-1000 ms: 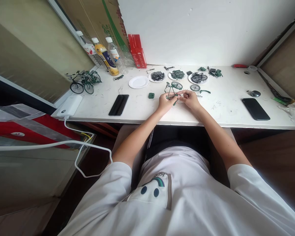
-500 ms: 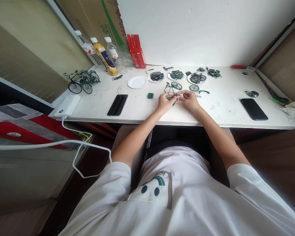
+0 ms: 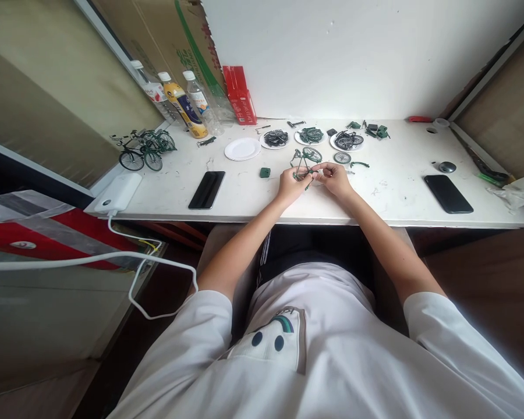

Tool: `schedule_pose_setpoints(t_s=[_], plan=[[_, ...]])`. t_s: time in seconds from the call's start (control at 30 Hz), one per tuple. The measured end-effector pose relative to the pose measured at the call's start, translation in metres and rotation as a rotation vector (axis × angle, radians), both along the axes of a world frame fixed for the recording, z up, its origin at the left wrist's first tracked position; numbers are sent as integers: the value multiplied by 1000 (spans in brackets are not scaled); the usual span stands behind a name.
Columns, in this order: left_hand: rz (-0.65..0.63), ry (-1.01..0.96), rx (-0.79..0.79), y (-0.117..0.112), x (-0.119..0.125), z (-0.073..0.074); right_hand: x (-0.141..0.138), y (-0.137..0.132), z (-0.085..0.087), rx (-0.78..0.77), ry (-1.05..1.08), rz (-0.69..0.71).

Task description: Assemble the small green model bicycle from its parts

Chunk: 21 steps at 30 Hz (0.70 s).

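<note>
A green model bicycle [image 3: 312,154] with one wheel showing at its far end is held low over the white table. My left hand [image 3: 291,183] is closed around its frame. My right hand [image 3: 335,178] pinches at the near part of the same model, its fingertips meeting the left ones; the exact piece between them is too small to make out. Just beyond the right hand lie a loose wheel [image 3: 342,157] and a curved green part [image 3: 360,164]. A small green box-shaped piece [image 3: 265,173] rests left of my left hand.
Plates of parts stand behind: dark pieces [image 3: 276,138], green frames [image 3: 311,135] and wheels [image 3: 349,140], beside a bare plate [image 3: 243,149]. Assembled model bicycles [image 3: 145,148], bottles [image 3: 186,107] and a power strip [image 3: 119,192] are at left. Phones [image 3: 206,190] [image 3: 449,194] lie on both sides.
The view has shifted slightly. Both hands stay on the model bicycle in nearly the same pose, with only tiny finger movement.
</note>
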State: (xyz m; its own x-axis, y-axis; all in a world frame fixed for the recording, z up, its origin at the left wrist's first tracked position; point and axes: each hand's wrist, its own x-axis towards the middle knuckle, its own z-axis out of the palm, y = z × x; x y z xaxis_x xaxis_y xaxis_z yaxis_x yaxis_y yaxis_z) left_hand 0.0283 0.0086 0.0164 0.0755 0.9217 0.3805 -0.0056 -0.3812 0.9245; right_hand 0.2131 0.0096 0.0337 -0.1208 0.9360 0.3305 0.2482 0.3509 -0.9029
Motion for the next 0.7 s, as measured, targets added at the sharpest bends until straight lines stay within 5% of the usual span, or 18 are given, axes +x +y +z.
schedule_pose_setpoints(t_s=[0.7], plan=[[38,-5,-41,3,-1,-5,-5,-5,5,6,-55,-139]])
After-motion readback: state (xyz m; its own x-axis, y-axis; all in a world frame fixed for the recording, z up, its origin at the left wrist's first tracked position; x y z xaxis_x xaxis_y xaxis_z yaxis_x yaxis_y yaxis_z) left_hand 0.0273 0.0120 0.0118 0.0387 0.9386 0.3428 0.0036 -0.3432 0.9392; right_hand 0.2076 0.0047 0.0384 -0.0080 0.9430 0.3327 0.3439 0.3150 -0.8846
